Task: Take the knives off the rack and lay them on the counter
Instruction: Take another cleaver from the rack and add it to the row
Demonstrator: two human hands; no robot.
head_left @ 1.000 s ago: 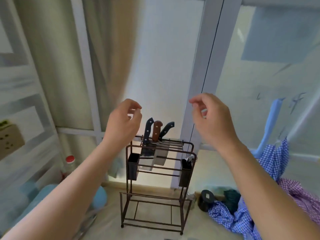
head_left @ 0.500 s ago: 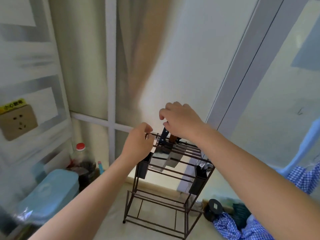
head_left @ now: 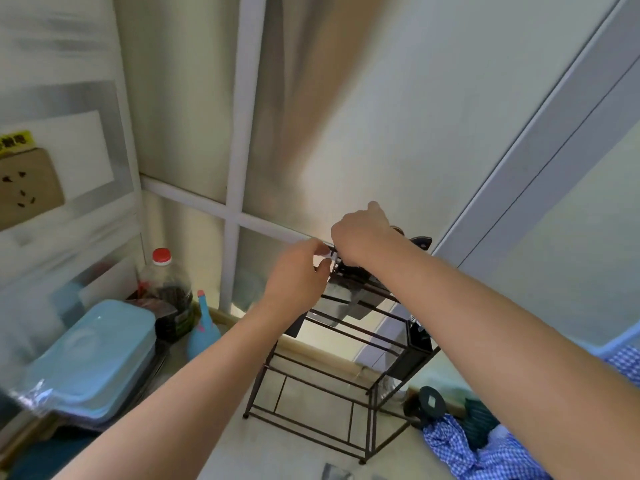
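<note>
Right now both my hands are at the top of the rack (head_left: 332,344), which stands on the counter (head_left: 304,445) near its back edge, against the window. My right hand (head_left: 360,237) is curled down over the knife handles; it looks closed on one, but the handle itself is hidden under my knuckles, so I cannot tell which knife I have or how firmly. My left hand (head_left: 294,282) pinches narrowly at the rack's top rail at its left corner, seemingly steadying the frame.

The knives (head_left: 346,299) sit in the top slots, blades hanging down between the wires, and one dark handle (head_left: 420,242) shows free to the right of my hand.

To do this pull well, I judge I should keep the left hand bracing the rail so the light frame does not tip, then draw the knife straight up along its slot, not sideways, so the blade clears the wires without snagging its neighbours. Bare counter lies in front of the rack; I would lay the knife flat there, edge away from me, clear of the blue cloth (head_left: 485,452) at the right.
</note>
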